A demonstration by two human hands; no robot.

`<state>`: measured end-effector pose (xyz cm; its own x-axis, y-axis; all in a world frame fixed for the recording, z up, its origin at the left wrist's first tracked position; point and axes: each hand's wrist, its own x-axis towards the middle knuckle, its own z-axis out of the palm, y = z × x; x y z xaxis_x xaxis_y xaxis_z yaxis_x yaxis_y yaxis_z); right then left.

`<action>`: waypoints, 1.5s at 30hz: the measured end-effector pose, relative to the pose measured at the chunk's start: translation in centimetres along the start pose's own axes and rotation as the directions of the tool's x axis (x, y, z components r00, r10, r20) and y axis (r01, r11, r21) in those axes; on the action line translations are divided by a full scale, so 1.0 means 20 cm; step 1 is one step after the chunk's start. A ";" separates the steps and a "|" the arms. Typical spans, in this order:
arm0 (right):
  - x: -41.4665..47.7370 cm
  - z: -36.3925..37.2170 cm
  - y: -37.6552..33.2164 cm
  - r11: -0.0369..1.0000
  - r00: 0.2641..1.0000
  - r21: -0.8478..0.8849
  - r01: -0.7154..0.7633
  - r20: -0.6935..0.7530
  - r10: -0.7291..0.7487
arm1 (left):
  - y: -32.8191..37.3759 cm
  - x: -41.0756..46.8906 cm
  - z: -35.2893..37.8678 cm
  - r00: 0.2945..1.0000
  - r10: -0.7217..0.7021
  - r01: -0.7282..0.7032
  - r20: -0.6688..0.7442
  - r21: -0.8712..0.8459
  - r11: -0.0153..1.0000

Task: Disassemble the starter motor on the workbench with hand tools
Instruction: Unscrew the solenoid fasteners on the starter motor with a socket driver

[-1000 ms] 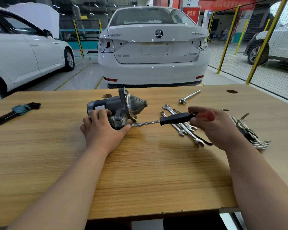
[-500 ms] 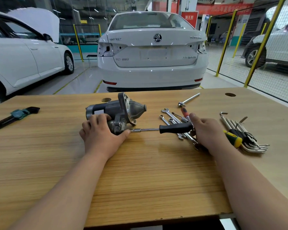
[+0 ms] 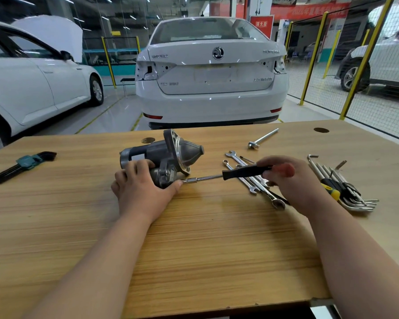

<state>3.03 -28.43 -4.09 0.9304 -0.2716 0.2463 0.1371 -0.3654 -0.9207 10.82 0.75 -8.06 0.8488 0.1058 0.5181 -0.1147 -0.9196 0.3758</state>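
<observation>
The starter motor lies on its side mid-workbench, long axis left-right, my left hand curled over its near side, while my right hand clamps the screwdriver, whose shaft runs leftward to the motor's lower end.

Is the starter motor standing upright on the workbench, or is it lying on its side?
On its side. The starter motor lies lengthwise on the workbench, its cone nose pointing right.
</observation>
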 end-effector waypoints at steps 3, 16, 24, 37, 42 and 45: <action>0.00 -0.01 0.00 0.999 1.000 0.038 0.016 -0.009 -0.016 | 0.00 0.00 0.00 1.000 -0.001 0.001 0.004 0.011 1.000; 0.02 0.03 0.00 0.994 0.991 -0.002 -0.108 -0.076 0.108 | 0.00 -0.01 0.00 1.000 0.001 -0.001 0.018 0.015 1.000; 0.02 0.06 0.00 0.966 0.988 -0.219 -0.134 -0.106 0.113 | -0.01 0.00 0.01 1.000 0.002 -0.002 0.007 0.028 1.000; -0.01 0.03 -0.04 0.996 0.998 0.072 -0.051 -0.026 0.053 | 0.00 0.00 0.00 1.000 0.005 -0.005 0.011 0.020 1.000; 0.00 0.01 -0.03 0.992 0.998 0.107 -0.063 -0.025 0.066 | 0.00 0.00 0.00 1.000 0.001 -0.001 0.003 0.013 1.000; 0.00 0.00 -0.02 0.994 0.999 0.105 -0.043 -0.026 0.046 | 0.00 0.00 0.00 1.000 0.004 -0.004 0.006 0.022 1.000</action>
<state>3.06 -28.27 -3.81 0.9265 -0.3113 0.2113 0.1316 -0.2580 -0.9571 10.79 0.71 -8.05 0.8515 0.0997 0.5148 -0.1070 -0.9281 0.3566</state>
